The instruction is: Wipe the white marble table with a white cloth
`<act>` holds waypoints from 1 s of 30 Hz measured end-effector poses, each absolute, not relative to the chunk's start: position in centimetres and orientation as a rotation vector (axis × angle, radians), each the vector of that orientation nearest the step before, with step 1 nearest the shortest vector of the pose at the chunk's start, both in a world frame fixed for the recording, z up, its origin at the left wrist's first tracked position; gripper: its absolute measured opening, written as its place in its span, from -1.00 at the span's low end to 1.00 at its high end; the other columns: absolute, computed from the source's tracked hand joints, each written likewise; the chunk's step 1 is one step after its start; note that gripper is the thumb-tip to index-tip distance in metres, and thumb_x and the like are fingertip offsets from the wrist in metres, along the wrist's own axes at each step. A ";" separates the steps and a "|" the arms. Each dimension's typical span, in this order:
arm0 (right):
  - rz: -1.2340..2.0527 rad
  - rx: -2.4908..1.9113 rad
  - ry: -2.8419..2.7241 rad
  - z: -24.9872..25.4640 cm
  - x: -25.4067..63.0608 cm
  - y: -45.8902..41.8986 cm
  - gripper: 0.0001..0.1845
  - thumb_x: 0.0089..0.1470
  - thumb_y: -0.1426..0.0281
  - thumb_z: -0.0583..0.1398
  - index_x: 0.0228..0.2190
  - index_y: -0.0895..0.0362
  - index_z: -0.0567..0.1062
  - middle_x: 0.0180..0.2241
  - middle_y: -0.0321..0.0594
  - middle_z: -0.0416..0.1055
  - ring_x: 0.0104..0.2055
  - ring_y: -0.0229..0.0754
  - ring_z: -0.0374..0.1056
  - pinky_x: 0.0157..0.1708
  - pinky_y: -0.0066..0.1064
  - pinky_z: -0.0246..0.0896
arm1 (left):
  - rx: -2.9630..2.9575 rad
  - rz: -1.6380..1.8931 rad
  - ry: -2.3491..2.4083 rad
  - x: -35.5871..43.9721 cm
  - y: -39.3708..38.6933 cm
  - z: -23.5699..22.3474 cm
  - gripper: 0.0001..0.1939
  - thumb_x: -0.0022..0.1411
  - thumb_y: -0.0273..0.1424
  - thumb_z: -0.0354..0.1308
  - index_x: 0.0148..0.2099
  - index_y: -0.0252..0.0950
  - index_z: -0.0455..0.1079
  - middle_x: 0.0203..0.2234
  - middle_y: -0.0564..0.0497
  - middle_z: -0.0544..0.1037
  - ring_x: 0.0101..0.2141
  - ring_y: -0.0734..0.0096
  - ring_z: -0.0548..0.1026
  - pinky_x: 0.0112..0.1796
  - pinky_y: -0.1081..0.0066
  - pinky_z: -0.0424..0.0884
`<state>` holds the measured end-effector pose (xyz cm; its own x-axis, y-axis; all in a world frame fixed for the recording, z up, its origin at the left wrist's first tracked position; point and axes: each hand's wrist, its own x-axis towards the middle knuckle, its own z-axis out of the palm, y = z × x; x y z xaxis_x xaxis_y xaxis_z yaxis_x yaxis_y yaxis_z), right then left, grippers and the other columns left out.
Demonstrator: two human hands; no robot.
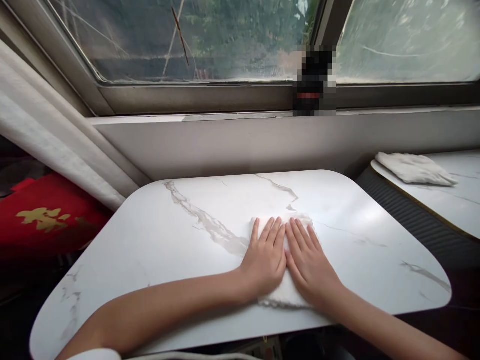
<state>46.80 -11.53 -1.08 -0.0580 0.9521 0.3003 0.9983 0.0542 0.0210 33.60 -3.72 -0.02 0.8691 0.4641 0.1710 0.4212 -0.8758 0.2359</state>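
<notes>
A folded white cloth (288, 295) lies flat on the white marble-patterned tabletop (150, 240), right of its middle. My left hand (264, 257) rests flat on the left half of the cloth, fingers stretched out and pointing toward the window. Beside it, my right hand (309, 265) is spread flat on the right half. The two hands touch or nearly touch along their inner sides, with both palms hidden against the cloth. Much of the cloth is covered by them; its frayed near edge and a strip at the far edge show.
A second white cloth (416, 169) lies on another marble-patterned table (468, 195) at the right. Behind the tabletop runs a low wall (225, 145) under a window (206, 45). To the left hang a pale curtain (48, 115) and a red fabric item (52, 215) with gold marks.
</notes>
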 end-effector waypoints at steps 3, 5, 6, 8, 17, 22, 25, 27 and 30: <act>-0.331 -1.881 -2.223 -0.5 45.2 -13.6 -0.26 0.20 0.39 -0.10 0.25 0.33 -0.39 0.29 0.06 -0.17 0.32 0.03 -0.32 0.23 0.02 -0.20 | 2.744 0.167 0.643 30.7 -5.7 1.2 -0.42 0.37 -0.38 -0.28 0.35 -0.42 -0.32 0.30 -0.11 -0.25 0.27 0.20 -0.33 0.21 -0.04 -0.35; -0.307 -1.818 -2.284 -0.2 44.6 -14.5 -0.24 0.17 0.42 -0.08 0.25 0.34 -0.38 0.29 0.06 -0.21 0.32 0.05 -0.31 0.23 0.02 -0.19 | 2.638 0.048 0.636 29.2 -6.7 2.0 -0.37 0.35 -0.40 -0.24 0.35 -0.39 -0.45 0.30 -0.10 -0.31 0.27 0.20 -0.36 0.20 -0.05 -0.29; -0.292 -1.798 -2.309 -0.1 44.3 -14.8 -0.24 0.16 0.42 -0.07 0.26 0.34 -0.36 0.29 0.06 -0.22 0.32 0.06 -0.31 0.23 0.01 -0.19 | 2.589 0.007 0.641 28.6 -7.0 2.3 -0.35 0.35 -0.40 -0.23 0.35 -0.37 -0.50 0.30 -0.09 -0.33 0.26 0.21 -0.37 0.20 -0.04 -0.26; -0.267 -1.777 -2.337 0.0 44.1 -14.7 -0.25 0.16 0.42 -0.07 0.26 0.34 -0.32 0.29 0.06 -0.22 0.32 0.07 -0.32 0.23 0.02 -0.20 | 2.529 -0.017 0.668 28.0 -7.1 2.6 -0.35 0.37 -0.36 -0.25 0.34 -0.35 -0.53 0.30 -0.08 -0.34 0.26 0.22 -0.38 0.20 -0.02 -0.23; -0.159 -2.016 -2.139 -0.5 44.7 -1.3 -0.41 0.21 0.36 -0.15 0.21 0.35 0.07 0.26 0.07 -0.04 0.31 0.02 -0.21 0.24 -0.03 -0.30 | 2.757 0.353 1.056 32.4 4.6 -0.2 -0.49 0.34 -0.44 -0.32 0.31 -0.43 -0.06 0.26 -0.13 0.02 0.25 0.33 -0.06 0.21 0.10 -0.24; -0.146 -2.046 -2.063 -0.2 44.9 5.2 -0.42 0.19 0.39 -0.15 0.20 0.36 0.10 0.24 0.10 -0.01 0.29 0.03 -0.16 0.22 -0.05 -0.30 | 2.753 0.399 1.194 33.8 10.7 -0.2 -0.49 0.32 -0.45 -0.30 0.28 -0.43 0.03 0.25 -0.11 0.08 0.24 0.36 0.01 0.21 0.16 -0.19; -0.125 -2.012 -2.099 -0.2 45.2 6.7 -0.43 0.18 0.40 -0.13 0.20 0.31 0.11 0.25 0.05 0.00 0.29 0.00 -0.14 0.22 -0.08 -0.30 | 2.737 0.404 1.307 33.9 11.4 -0.2 -0.49 0.32 -0.45 -0.30 0.28 -0.46 0.03 0.25 -0.13 0.06 0.25 0.34 -0.02 0.21 0.17 -0.19; -0.110 -1.992 -2.132 -0.3 45.3 7.0 -0.43 0.18 0.41 -0.13 0.20 0.29 0.11 0.25 0.04 0.00 0.29 -0.02 -0.14 0.22 -0.10 -0.29 | 2.727 0.415 1.353 33.8 11.3 -0.3 -0.49 0.32 -0.45 -0.30 0.28 -0.48 0.02 0.25 -0.14 0.06 0.25 0.33 -0.03 0.21 0.17 -0.19; -0.132 -1.969 -2.142 -0.3 45.4 6.9 -0.44 0.19 0.40 -0.14 0.20 0.30 0.11 0.25 0.04 0.01 0.29 -0.04 -0.14 0.22 -0.12 -0.30 | 2.721 0.435 1.377 33.7 11.0 -0.5 -0.49 0.32 -0.46 -0.29 0.28 -0.47 0.03 0.25 -0.13 0.08 0.25 0.33 -0.04 0.22 0.18 -0.19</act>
<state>45.41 6.92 -0.33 -0.0717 0.9710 0.2281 0.9917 0.0939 -0.0878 33.75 10.95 -0.53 0.5610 0.7975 0.2221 0.7802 -0.5990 0.1802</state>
